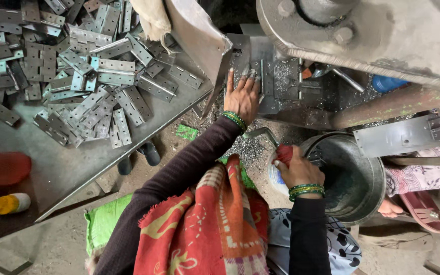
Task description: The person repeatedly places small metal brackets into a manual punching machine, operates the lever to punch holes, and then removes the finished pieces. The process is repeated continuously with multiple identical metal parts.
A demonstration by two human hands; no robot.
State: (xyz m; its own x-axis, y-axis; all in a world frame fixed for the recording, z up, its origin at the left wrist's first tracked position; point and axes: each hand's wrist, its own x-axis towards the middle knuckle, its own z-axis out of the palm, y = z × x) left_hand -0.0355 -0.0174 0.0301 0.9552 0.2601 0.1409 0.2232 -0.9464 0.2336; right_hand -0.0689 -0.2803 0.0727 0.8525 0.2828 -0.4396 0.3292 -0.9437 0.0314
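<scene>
1. Head view: left hand, fingers spread flat, pressing on the press bed amid metal shavings, just beside a small hinge piece.
2. Right hand closed around a red-wrapped lever handle, over the steel bucket's rim.
3. Loose hinge plates heaped across the workbench, toward its far edge.

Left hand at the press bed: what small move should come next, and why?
Probably draw the left hand back off the press bed before anything else. Its fingers lie flat on the metal piece under the machine, while the right hand grips a red-wrapped lever beside the metal bucket.
</scene>
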